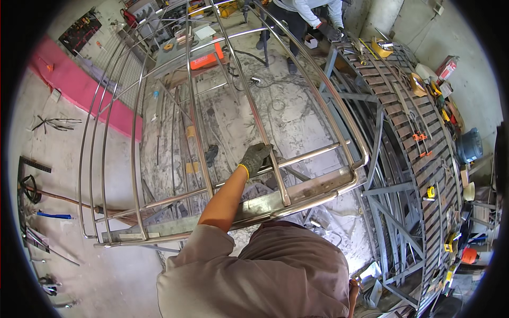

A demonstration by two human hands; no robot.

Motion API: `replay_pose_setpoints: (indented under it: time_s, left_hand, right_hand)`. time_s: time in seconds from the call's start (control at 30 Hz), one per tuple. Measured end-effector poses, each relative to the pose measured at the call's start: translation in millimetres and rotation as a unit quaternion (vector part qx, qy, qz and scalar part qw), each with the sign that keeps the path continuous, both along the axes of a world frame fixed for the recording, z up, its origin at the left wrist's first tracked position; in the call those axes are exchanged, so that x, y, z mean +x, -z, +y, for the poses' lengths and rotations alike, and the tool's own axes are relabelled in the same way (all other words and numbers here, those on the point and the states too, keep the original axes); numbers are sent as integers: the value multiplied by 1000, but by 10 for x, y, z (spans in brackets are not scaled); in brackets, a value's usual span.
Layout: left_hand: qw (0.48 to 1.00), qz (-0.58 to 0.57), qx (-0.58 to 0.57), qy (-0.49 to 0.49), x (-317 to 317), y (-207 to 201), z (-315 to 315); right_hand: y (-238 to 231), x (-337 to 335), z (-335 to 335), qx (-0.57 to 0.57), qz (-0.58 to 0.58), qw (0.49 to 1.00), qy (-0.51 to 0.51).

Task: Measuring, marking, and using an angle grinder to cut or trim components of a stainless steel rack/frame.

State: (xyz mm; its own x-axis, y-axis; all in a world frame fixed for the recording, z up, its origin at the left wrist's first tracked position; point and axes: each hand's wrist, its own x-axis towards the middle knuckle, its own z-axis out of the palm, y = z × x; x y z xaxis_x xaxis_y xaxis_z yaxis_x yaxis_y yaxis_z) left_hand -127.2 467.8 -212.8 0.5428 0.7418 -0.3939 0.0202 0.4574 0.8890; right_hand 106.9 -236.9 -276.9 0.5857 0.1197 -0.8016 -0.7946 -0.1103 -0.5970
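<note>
Greyish-brown shirt cloth [260, 281] lies nearest, just before the shiny tubular metal frame [251, 100], whose bar [280, 183] the gloved left hand [256, 158] is curled around, the right hand being out of view, while a slatted bench [437, 177] stands right of the frame and a co-worker [307, 10] beyond its far end.

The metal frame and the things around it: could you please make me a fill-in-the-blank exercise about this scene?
1. The left hand, touching the metal frame, wears a dark ____.
2. The cuff edge at the wrist is ____ in colour.
3. The slatted table stands on the ____ side of the picture.
4. The long panel at upper left is coloured ____.

Missing words: glove; yellow; right; pink.
</note>
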Motion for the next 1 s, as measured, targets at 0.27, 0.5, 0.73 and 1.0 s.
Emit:
replay_pose_setpoints:
  time_s: [0.27, 0.5, 0.73, 1.0]
  left_hand:
    - [999, 33, -26, 3, -124, -14, 39]
    - [974, 182, 132, -37, -160, -128, -179]
    - [928, 224, 265, -139, -1343, -112, -84]
    - [914, 202, 270, -225, -1415, -895, -903]
  right_hand:
    - [405, 188, -164, 5, -24, 998, -64]
    - [297, 205, -230, 44, 21, 999, 4]
    - [420, 356, -106, 26, 123, 991, -42]
    - [138, 855, 556, 211, 83, 971, 82]
